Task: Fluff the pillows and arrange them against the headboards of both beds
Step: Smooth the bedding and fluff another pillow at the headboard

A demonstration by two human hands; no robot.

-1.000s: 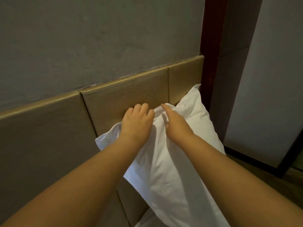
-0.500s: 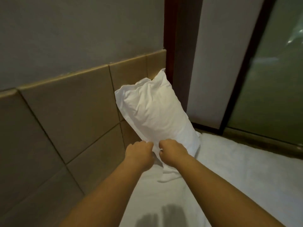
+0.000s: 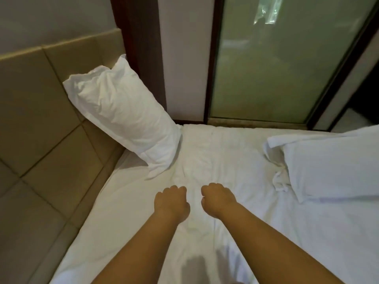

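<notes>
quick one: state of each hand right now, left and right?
Left hand: closed, fingers curled into a fist, holding nothing.
Right hand: closed, fingers curled into a fist, holding nothing.

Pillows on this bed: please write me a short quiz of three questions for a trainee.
1. True or false: the left pillow leans against the headboard.
2. The right pillow lies A) on the sheet, B) on the floor, C) in a hand.
3. Missing word: the left hand and the right hand hold ____.
Key: 1 true; 2 A; 3 nothing.
</notes>
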